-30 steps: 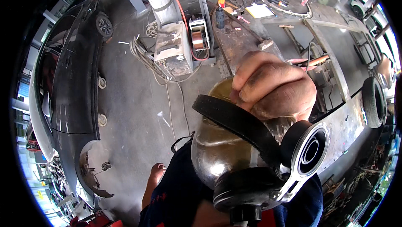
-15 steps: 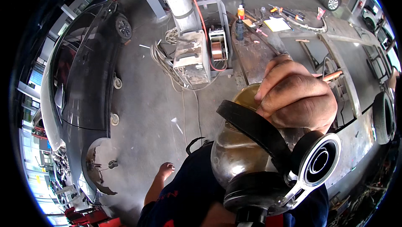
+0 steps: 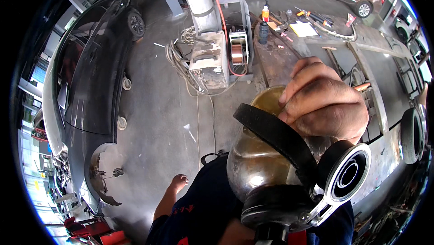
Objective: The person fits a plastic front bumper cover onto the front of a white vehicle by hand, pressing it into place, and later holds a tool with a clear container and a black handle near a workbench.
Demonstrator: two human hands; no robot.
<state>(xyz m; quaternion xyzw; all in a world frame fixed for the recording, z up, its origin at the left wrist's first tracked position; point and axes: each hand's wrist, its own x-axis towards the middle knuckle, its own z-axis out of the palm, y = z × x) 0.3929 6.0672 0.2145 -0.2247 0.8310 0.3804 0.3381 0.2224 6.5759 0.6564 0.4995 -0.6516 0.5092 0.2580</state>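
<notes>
Close in front of me, a see-through rounded bottle with amber-brown content is tipped over, its black neck toward me. My right hand is closed on its upper right side, fingers curled and smudged with dark grime. A black strap arches across the bottle. Beside the neck hangs a round black lid with a silver ring and arm, swung away from the neck. My left hand hangs low by my left side, away from the bottle; it is small and foreshortened, so its grip is unclear.
A dark car stands at the left, its wheel arch bare. Ahead are a welding machine, a copper wire spool and loose cables. A metal workbench with tools and a paper adjoins a frame at right; a tyre stands beyond.
The surroundings have shifted slightly in view, mostly to the right near the bench. My right hand still holds the tipped bottle, and my left hand stays low.
</notes>
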